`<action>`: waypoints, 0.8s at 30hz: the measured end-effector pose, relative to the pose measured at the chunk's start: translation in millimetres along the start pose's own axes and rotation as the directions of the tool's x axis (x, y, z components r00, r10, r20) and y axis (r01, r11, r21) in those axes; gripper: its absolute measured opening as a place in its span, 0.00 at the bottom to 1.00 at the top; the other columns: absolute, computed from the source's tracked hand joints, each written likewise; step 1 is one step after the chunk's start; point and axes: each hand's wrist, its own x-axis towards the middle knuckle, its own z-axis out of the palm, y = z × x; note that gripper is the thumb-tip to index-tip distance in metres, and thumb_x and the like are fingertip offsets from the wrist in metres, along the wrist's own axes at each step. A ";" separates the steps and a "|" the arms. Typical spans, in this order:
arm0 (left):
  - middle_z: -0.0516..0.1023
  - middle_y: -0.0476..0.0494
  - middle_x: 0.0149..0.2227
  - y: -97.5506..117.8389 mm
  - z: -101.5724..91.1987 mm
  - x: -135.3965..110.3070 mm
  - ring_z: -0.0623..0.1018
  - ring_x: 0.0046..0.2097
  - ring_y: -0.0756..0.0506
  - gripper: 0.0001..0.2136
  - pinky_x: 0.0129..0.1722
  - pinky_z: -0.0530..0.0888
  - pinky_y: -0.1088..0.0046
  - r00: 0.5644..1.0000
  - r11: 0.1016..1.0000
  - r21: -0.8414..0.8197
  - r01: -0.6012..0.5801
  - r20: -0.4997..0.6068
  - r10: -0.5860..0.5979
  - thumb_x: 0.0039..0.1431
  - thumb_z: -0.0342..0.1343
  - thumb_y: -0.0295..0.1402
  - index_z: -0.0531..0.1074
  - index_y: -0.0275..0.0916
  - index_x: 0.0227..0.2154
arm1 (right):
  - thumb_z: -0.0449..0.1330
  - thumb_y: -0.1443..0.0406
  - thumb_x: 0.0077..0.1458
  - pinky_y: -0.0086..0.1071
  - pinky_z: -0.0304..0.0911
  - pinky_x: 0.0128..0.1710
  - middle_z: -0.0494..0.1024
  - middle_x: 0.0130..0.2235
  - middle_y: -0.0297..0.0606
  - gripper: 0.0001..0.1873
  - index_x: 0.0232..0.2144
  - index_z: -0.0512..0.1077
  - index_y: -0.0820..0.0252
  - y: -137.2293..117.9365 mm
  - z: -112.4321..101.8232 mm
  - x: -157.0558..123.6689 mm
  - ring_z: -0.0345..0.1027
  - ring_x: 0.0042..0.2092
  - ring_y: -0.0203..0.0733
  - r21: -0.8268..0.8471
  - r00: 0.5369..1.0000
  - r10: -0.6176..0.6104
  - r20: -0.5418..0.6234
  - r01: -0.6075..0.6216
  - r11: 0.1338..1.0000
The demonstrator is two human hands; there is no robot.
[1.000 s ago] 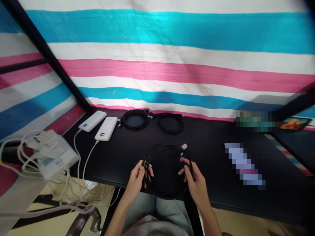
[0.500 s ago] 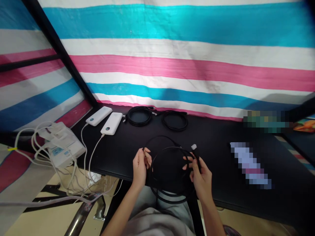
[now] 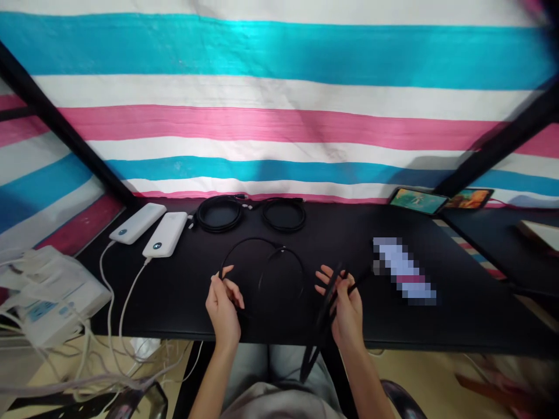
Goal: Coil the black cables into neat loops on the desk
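Two hands on one black cable (image 3: 248, 238) over table (image 3: 463, 314): left hand (image 3: 222, 308) in narrow pinch on strand, right hand (image 3: 347, 308) closed on gathered strands, loop arching between. Light, limp, slightly springy; surest hold at gathered bundle.

Right then, we're seeing a bare left hand (image 3: 223, 308) and right hand (image 3: 347, 308), slim bare forearms (image 3: 217, 372), a loose pale grey top (image 3: 279, 405) and light grey-blue trousers (image 3: 248, 372), no rings or watch showing!
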 end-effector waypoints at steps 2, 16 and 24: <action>0.59 0.58 0.16 0.2 0.2 -0.3 0.58 0.15 0.57 0.22 0.15 0.57 0.83 1.000 1.000 0.012 -0.016 -0.005 0.016 0.60 0.44 0.49 0.69 0.35 0.43 | 0.57 0.48 0.53 0.37 0.72 0.38 0.79 0.42 0.44 0.21 0.37 0.65 0.59 -0.3 1.0 -1.4 0.74 0.43 0.45 0.018 0.999 0.010 0.043 -0.011 1.000; 0.65 0.54 0.18 -9.3 -8.3 -1.5 0.62 0.18 0.54 0.31 0.16 0.61 0.80 0.961 0.994 0.101 0.044 0.267 -0.070 0.52 0.50 0.56 0.69 0.36 0.50 | 0.53 0.49 0.57 0.39 0.71 0.41 0.76 0.46 0.45 0.20 0.42 0.63 0.56 6.7 8.1 -6.7 0.73 0.44 0.44 -0.026 0.953 0.040 0.301 -0.033 0.999; 0.70 0.48 0.16 -16.1 -9.0 6.1 0.66 0.16 0.50 0.39 0.15 0.60 0.75 0.854 0.982 0.127 0.142 0.486 -0.186 0.43 0.52 0.61 0.69 0.33 0.49 | 0.51 0.50 0.58 0.23 0.58 0.12 0.75 0.30 0.32 0.20 0.46 0.57 0.56 8.3 10.1 -9.7 0.51 0.13 0.24 -0.155 0.930 0.057 0.363 0.000 0.988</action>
